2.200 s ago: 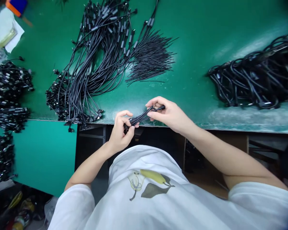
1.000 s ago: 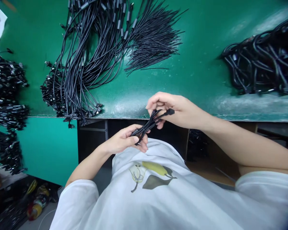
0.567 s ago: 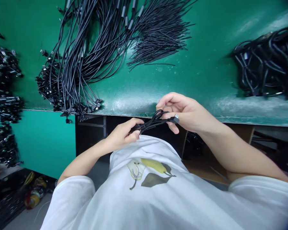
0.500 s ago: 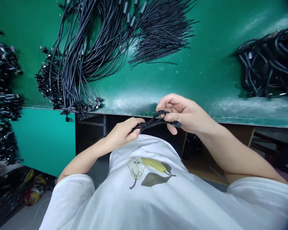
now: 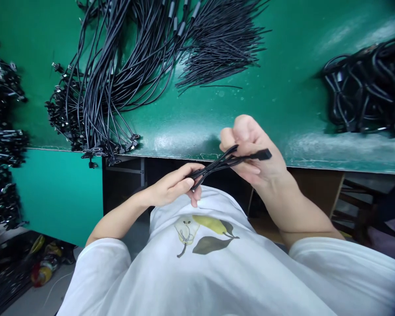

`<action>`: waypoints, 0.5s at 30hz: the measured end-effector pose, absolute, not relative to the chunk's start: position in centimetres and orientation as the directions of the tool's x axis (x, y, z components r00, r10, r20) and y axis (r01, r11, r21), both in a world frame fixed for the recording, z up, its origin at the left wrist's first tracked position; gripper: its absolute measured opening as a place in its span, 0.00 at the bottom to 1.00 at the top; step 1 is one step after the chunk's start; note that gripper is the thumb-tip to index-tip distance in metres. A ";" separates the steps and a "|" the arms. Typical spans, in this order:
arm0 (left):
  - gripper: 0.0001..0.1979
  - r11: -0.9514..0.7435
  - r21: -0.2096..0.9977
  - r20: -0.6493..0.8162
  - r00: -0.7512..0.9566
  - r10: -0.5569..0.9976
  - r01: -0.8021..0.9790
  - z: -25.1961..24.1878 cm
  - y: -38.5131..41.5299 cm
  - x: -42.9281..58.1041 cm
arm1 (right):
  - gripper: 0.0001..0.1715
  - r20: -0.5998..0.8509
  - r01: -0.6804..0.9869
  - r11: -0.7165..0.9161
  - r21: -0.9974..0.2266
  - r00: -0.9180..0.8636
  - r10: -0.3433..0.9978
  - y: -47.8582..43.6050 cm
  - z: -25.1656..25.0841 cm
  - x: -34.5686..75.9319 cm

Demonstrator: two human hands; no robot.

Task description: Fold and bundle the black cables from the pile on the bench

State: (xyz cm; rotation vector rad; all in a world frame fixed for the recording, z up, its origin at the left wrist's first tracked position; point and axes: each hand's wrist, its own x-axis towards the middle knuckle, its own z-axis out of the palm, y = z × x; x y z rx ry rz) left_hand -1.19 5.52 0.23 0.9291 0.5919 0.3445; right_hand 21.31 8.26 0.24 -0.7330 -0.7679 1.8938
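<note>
A black cable, folded into a slim bundle with a black connector at its right end, hangs in front of the table's edge. My left hand is closed round the left end of the bundle, thumb on top. My right hand is turned palm up, its fingers curled at the right end of the cable. The loops meet those fingers, and the connector lies across the palm; exactly how the fingers grip is partly hidden.
On the green table lies a large spread of black cables with connectors near the edge. Coiled cables are heaped at the right. More connector piles sit far left. A dark shelf space opens beneath the table.
My right hand has rolled over to palm up and curled its fingers. The connector end has swung up and right, and the bundle is now more tilted. My left hand has shifted slightly right.
</note>
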 end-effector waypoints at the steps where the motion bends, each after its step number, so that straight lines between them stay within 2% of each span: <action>1: 0.21 0.584 0.809 -0.333 0.772 0.541 -0.060 -0.1 5.5 -1.1 | 0.27 -0.210 -0.509 -0.404 -0.760 -0.396 0.894 8.5 0.1 21.2; 4: 0.19 0.624 0.775 -0.405 0.678 0.613 -0.101 -0.8 5.6 -0.8 | 0.30 -0.239 -0.463 -0.414 -0.784 -0.390 0.889 9.3 -0.3 20.9; 7: 0.17 0.631 0.770 -0.445 0.627 0.639 -0.097 -0.8 5.8 -0.6 | 0.33 -0.215 -0.383 -0.318 -0.867 -0.288 0.933 9.5 -0.5 20.7; 11: 0.19 0.587 0.808 -0.378 0.709 0.595 -0.061 0.1 6.2 -0.5 | 0.26 -0.167 -0.162 -0.195 -0.967 -0.171 0.971 9.2 -0.4 20.5; 15: 0.23 0.565 0.825 -0.367 0.788 0.494 0.030 0.6 7.0 0.1 | 0.20 0.016 0.075 0.035 -0.997 -0.234 0.972 9.1 -0.2 20.5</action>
